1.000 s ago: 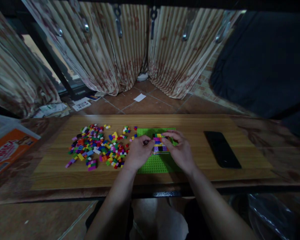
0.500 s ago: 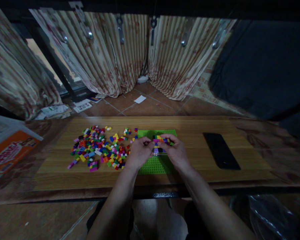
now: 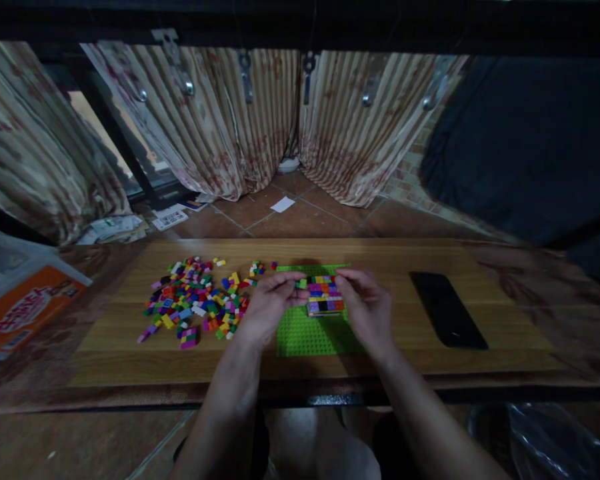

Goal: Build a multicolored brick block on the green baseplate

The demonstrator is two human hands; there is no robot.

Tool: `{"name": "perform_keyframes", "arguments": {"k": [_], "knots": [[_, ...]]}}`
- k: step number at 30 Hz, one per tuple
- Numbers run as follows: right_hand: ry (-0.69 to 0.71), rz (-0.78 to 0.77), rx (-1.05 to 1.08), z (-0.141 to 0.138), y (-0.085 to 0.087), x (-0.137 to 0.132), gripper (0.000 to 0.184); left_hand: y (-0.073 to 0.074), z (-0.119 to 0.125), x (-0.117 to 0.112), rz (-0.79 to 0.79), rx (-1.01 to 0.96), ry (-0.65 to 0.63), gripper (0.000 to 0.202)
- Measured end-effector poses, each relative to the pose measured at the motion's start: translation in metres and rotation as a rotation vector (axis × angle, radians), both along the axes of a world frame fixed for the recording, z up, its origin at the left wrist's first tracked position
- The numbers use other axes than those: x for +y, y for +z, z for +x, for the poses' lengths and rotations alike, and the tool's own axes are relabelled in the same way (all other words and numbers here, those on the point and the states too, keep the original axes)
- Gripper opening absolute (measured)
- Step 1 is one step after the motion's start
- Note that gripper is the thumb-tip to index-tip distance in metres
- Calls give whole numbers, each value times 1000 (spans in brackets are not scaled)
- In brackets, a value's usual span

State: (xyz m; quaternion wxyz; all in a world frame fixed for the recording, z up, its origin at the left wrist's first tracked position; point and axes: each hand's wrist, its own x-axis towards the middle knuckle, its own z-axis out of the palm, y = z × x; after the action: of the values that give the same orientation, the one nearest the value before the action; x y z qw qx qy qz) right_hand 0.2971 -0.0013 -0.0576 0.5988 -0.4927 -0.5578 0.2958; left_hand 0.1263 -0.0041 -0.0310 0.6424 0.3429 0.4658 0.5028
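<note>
Both forearms bare, extended forward, converging at centre. Left hand (image 3: 264, 308): knuckles up, thumb and forefinger pinched together, grip closed. Right hand (image 3: 369, 312): palm down, fingers curled toward the left hand; grip state not discernible.

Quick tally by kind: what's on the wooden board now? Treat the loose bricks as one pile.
Green baseplate: 1
Multicoloured brick block: 1
Loose brick pile: 1
Black phone: 1
Total: 4

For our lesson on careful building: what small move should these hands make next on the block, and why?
Probably press down with the left hand at the far-left corner of the block while the right hand steadies it: both flank the block on the baseplate, the left one pinched at that corner.
</note>
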Motion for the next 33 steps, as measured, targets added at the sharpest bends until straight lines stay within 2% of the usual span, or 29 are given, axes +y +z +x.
{"name": "perform_keyframes", "arguments": {"k": [3,9,14,18,20,22,26,33], "knots": [[81,86,-195,-8,7,-8,14,1,2,-3,58,28,-51,18],[157,68,-361,-10,10,-13,17,1,3,-5,150,50,-142,28],[187,-13,-376,-9,13,-13,13,-5,6,-4,226,189,-166,17],[228,-37,-488,-1,15,-14,13,-8,3,-3,335,350,-99,7],[199,-45,-472,9,15,-12,13,-9,-2,-1,320,358,-51,8],[133,-59,-366,20,14,-9,14,-10,-9,1,283,364,-16,9],[99,-52,-226,35,11,-5,24,-18,-15,4,238,501,8,11],[142,-38,-428,28,6,-7,17,-28,-9,5,259,624,-88,18]]}}
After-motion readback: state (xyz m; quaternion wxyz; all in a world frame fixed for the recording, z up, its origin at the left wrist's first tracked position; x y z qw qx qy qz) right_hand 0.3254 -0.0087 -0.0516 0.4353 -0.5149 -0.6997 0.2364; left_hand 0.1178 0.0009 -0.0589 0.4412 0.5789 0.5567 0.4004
